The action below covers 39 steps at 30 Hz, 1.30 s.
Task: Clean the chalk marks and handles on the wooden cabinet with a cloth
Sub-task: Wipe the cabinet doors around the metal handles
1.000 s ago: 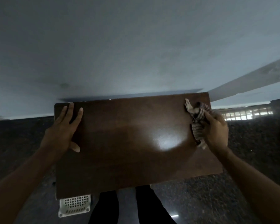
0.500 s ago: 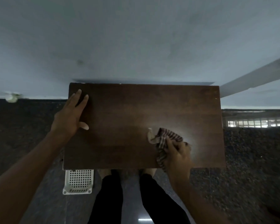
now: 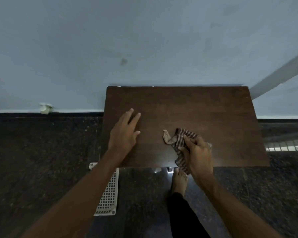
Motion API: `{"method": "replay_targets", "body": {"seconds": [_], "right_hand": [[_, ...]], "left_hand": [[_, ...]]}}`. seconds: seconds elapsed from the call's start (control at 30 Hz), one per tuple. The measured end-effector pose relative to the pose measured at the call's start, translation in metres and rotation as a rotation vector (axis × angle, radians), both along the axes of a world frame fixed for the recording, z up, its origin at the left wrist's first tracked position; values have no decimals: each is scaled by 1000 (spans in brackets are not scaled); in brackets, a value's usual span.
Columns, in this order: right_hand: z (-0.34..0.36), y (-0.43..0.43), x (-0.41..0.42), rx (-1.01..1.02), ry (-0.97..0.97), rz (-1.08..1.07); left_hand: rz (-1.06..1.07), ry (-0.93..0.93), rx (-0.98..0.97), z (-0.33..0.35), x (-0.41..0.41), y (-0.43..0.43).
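We look straight down on the wooden cabinet (image 3: 196, 107). Its dark brown top fills the middle of the view and runs out toward 3 o'clock, and its far edge meets the pale blue wall (image 3: 144, 40) at 12 o'clock.

Our left hand (image 3: 123, 133) lies flat on the top near its 9 o'clock edge. The fingers are straight and close together, pointing toward 1 o'clock, the thumb is spread toward 3 o'clock, and it holds nothing.

Our right hand (image 3: 199, 152) sits at about 4 o'clock from the left one, well apart from it and near the front edge of the top. Its fingers are curled and, with the thumb, grip the cloth (image 3: 182, 136), a dark-and-light striped rag bunched against the wood. A pale corner of the cloth sticks out toward 9 o'clock, and a striped tail hangs past the front edge toward 6 o'clock.

Just beyond that edge, at 6 o'clock, a bare foot (image 3: 179, 181) stands on the dark speckled floor (image 3: 41, 160), with a black trouser leg (image 3: 184, 217) below it in the view. At 7 o'clock from the cabinet a white perforated basket (image 3: 108, 196) lies on the floor, partly hidden by the left forearm. Far out at 9 o'clock a small crumpled pale scrap (image 3: 46, 108) sits where the wall meets the floor.
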State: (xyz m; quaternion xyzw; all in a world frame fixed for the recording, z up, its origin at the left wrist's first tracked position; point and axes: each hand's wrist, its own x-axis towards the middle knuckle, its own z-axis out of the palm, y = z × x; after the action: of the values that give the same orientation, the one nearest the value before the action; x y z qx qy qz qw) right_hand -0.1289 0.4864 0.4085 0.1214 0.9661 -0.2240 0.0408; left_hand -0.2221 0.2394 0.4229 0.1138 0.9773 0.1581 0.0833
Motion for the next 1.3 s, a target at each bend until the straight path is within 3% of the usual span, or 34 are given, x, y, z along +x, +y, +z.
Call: {"method": "replay_targets", "body": {"seconds": [0.17,0.43,0.63,0.87,0.97,1.17,1.3], "right_hand": [[-9,-36,-5,73,152,44],[-33,-78,8,154,378,504],[-50,-49,43,243,600,522],[-83,-1,75,316,859,86],[-77,-5,85,328,832,33],[-30,-10,71,420,531,203],[-46,-41,71,307,606,197]], "left_hand": [[-11,149,233,-47,61,2],[174,552,596,-79,68,-6],[80,693,556,-82,75,1],[9,604,474,-86,70,-2],[-47,542,415,-82,74,-9],[-98,453,308,-74,75,-15],[-94,467,161,-59,71,-16]]}}
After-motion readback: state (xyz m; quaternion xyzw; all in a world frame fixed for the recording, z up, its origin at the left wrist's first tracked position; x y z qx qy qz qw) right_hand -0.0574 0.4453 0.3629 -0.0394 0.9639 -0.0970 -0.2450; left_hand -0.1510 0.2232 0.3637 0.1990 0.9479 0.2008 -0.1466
